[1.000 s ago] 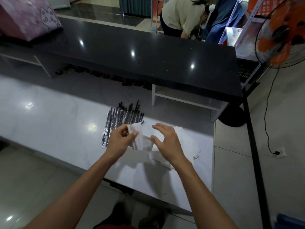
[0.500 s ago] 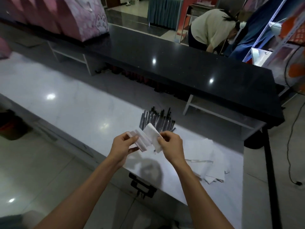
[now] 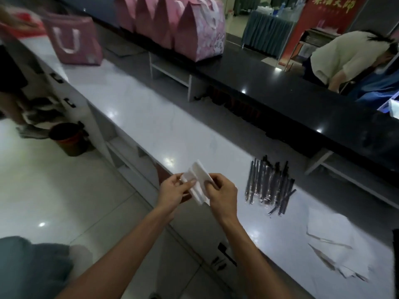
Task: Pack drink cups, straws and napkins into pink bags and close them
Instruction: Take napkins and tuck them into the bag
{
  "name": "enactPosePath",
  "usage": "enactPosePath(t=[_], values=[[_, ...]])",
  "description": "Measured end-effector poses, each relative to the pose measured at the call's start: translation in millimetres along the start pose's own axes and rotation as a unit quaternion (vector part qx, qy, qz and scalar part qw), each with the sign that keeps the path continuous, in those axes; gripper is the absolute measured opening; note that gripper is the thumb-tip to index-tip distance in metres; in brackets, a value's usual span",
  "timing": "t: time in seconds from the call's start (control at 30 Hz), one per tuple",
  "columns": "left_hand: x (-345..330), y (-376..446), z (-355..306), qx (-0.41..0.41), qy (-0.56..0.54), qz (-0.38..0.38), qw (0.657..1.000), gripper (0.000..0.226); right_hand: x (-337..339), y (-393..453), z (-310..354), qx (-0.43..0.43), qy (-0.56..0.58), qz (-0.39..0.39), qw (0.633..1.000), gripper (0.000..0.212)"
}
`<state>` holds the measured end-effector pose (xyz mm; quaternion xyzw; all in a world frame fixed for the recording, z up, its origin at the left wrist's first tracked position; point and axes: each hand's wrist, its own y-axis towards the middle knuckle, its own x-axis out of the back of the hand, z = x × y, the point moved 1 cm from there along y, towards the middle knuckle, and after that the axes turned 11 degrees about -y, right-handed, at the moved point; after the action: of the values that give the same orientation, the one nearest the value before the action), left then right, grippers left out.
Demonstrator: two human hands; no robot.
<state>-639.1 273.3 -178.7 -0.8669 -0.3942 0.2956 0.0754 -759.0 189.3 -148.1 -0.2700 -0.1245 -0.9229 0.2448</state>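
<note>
Head view: I have both hands raised together over the near edge of the white counter (image 3: 138, 108), clamped on one small stack of folded white napkins (image 3: 197, 182). My left hand (image 3: 172, 192) pinches the stack's left side, thumb on top; my right hand (image 3: 222, 194) pinches its right side, fingers curled round the edge. The stack is held clear of the counter surface. To the right, a spread of black wrapped straws (image 3: 269, 186) lies flat on the counter, well apart from my hands. Further right and nearer, a loose pile of white napkins (image 3: 332, 240) rests on the counter. At far left, one pink bag (image 3: 73, 42) stands on the white counter, blurred. A row of pink bags (image 3: 172, 24) stands on the black upper counter (image 3: 302, 98) beyond. A second person (image 3: 349, 57) bends over at far right.
</note>
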Motion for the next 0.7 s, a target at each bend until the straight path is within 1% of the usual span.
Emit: enactPosePath(t=[0.13,0.23,0.3,0.37,0.47,0.53,0.7], values=[[45,-1,-31,-0.031,-0.031,-0.035,0.998,0.013,-49,0,36,0.005,0.028,0.006,1.0,0.015],[69,1,-52,-0.051,-0.066,-0.076,0.994,0.003,-77,8,56,-0.027,0.066,-0.006,0.997,0.013],[88,6,-62,-0.054,-0.073,-0.096,0.991,0.003,-93,16,66,-0.05,0.086,-0.005,0.995,0.012],[105,13,-72,-0.06,-0.069,-0.107,0.99,0.005,-112,26,77,-0.046,0.102,0.032,0.993,0.014],[128,29,-87,-0.066,-0.06,-0.13,0.988,0.019,-148,40,94,0.012,0.081,0.135,0.987,0.015],[141,46,-100,-0.075,-0.054,-0.151,0.984,0.018,-173,51,105,0.043,0.085,0.192,0.977,0.018],[170,99,-138,-0.101,-0.035,-0.206,0.973,0.019,-222,102,128,0.076,0.125,0.271,0.951,0.017]])
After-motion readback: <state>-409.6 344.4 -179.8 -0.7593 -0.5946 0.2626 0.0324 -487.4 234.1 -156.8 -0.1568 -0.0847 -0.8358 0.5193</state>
